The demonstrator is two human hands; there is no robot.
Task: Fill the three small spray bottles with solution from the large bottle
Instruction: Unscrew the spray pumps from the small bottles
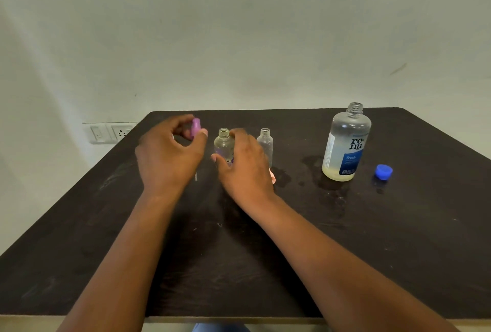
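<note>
My left hand (167, 153) pinches a purple spray cap (195, 127), whose thin dip tube hangs down below the hand. My right hand (245, 165) grips an uncapped small clear bottle (224, 143) with a purple label, standing on the dark table (265, 252). A second small clear bottle (265, 143) stands open just right of that hand. The large open solution bottle (346, 143) stands at the right, partly full, with its blue cap (383, 171) lying beside it. A third small bottle is not visible.
A pink item (272, 176) peeks out under my right hand. Wet patches (329, 188) lie on the table near the large bottle. A wall socket panel (109, 132) sits beyond the table's left back corner.
</note>
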